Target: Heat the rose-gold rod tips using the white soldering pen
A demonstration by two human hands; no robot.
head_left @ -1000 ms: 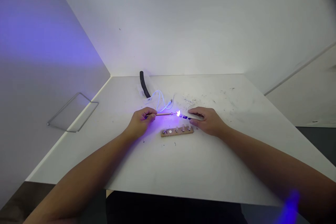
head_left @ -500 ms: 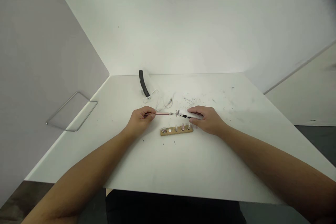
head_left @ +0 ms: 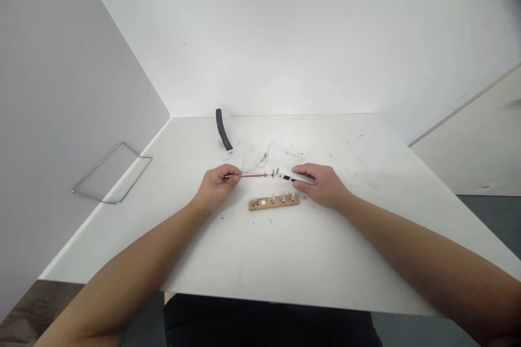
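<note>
Here, left hand (head_left: 215, 187) with its grip clamped on a thin copper rod (head_left: 252, 175), right hand (head_left: 321, 187) gripping a white pen-shaped device (head_left: 295, 177) — tips almost touching, just beside a wooden peg strip (head_left: 273, 202), on the white desk (head_left: 325, 249).

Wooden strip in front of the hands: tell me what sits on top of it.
The wooden strip carries a row of small upright pegs and a round pale disc; too small to identify exactly. Its underside is hidden against the white table.

Violet glow gone from the white surface (head_left: 285, 249) and the side wall (head_left: 81, 65), bright flash gone from the tip of the copper rod (head_left: 252, 175), next to the white pen-shaped device (head_left: 295, 177), light now plain and even
</note>
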